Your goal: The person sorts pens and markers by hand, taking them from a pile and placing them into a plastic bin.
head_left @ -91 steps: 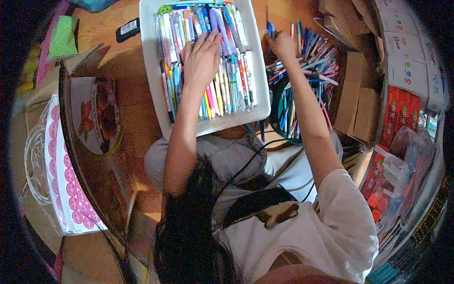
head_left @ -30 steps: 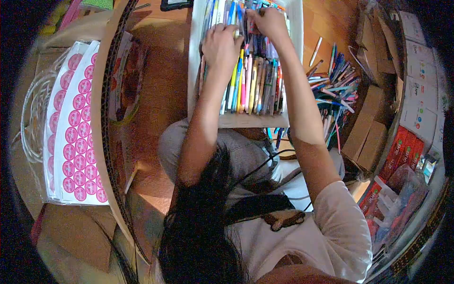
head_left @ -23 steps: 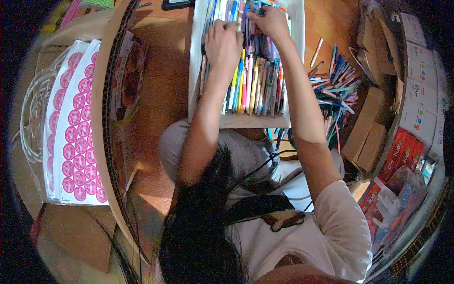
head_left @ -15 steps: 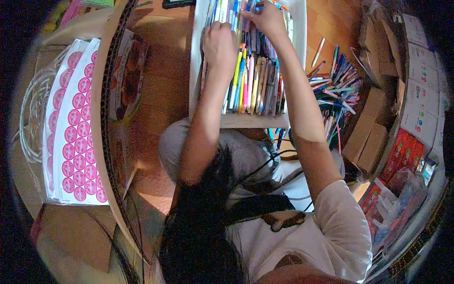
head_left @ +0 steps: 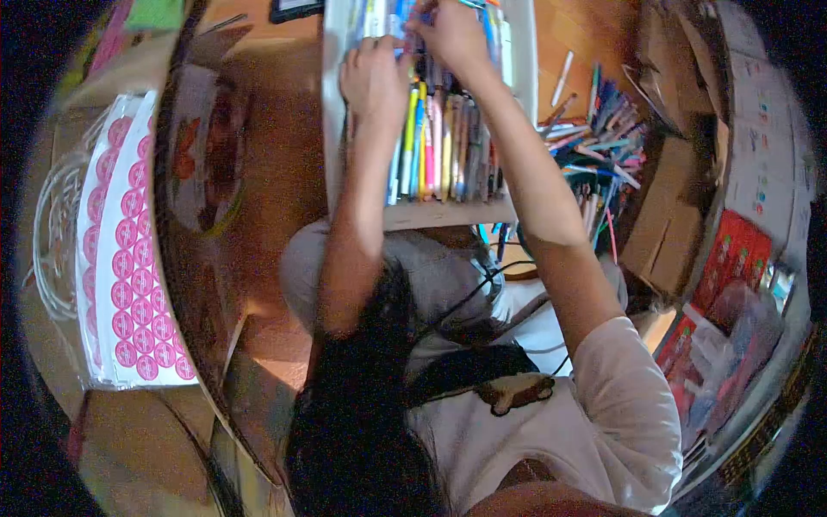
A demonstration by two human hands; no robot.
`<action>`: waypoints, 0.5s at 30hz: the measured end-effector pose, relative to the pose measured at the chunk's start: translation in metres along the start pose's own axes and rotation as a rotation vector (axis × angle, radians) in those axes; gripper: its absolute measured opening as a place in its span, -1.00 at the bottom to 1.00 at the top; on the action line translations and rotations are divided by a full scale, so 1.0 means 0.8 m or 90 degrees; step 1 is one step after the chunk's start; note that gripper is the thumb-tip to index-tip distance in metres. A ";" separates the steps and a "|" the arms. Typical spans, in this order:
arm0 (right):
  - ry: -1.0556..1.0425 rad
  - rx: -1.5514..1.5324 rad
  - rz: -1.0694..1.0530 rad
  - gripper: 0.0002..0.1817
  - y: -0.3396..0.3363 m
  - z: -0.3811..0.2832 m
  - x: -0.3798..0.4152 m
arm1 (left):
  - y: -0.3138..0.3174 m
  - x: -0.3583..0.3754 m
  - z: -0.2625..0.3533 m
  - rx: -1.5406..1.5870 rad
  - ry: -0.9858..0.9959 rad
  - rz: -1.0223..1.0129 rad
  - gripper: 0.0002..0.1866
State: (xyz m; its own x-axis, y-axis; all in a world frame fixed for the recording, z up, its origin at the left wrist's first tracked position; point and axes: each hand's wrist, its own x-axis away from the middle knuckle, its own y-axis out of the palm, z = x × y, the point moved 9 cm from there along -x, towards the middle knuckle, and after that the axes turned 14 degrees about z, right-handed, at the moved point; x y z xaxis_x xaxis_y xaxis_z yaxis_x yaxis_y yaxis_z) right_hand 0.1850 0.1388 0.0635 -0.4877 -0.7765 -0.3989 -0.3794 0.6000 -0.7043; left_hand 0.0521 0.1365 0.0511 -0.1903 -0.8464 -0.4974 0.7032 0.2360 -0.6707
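A white tray is filled with pens and markers lying lengthwise in rows. My left hand rests on the pens near the tray's left side, its fingers bent over them; what lies under the fingertips is hidden. My right hand reaches in at the upper part of the tray, its fingers curled down among the pens, close to my left hand. Blur hides whether it grips a pen.
A loose pile of pens lies right of the tray, with a white pen apart from it. Cardboard boxes and red packages stand farther right. Sheets of round pink stickers lie at left.
The whole view has shifted, so the tray appears farther left and slightly higher. My hands remain over the upper pens, and my right hand has moved a little closer to my left.
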 end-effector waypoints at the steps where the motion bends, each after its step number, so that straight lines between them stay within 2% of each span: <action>1: 0.042 -0.013 0.004 -0.74 -0.017 -0.004 0.001 | 0.004 0.002 -0.002 0.023 -0.002 -0.008 -0.84; 2: 0.095 0.037 -0.010 -0.66 -0.038 -0.002 0.002 | 0.010 0.003 -0.005 0.012 0.001 -0.013 -0.83; 5: -0.022 0.063 0.116 -0.57 -0.121 0.013 0.021 | 0.014 0.006 -0.005 0.026 -0.016 -0.031 -0.81; 7: 0.120 0.084 0.086 -0.63 -0.183 0.051 0.045 | 0.012 0.006 -0.004 0.033 -0.014 -0.034 -0.81; 10: 0.138 0.195 0.062 -0.67 -0.266 0.142 0.104 | 0.013 0.006 -0.001 0.052 0.025 -0.031 -0.81; 13: 0.197 0.256 0.082 -0.70 -0.358 0.160 0.182 | -0.002 -0.004 0.015 0.092 -0.012 -0.043 -0.80; 15: 0.291 0.237 0.118 -0.71 -0.403 0.212 0.247 | -0.005 -0.004 0.026 0.082 0.079 -0.001 -0.79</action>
State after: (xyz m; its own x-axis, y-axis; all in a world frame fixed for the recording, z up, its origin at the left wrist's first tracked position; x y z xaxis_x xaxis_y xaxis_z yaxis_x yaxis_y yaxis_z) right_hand 0.3443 -0.2408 0.1123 -0.8377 -0.4560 -0.3005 0.0039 0.5452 -0.8383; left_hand 0.0645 0.1283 0.0670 -0.2695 -0.7795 -0.5654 0.7827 0.1647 -0.6002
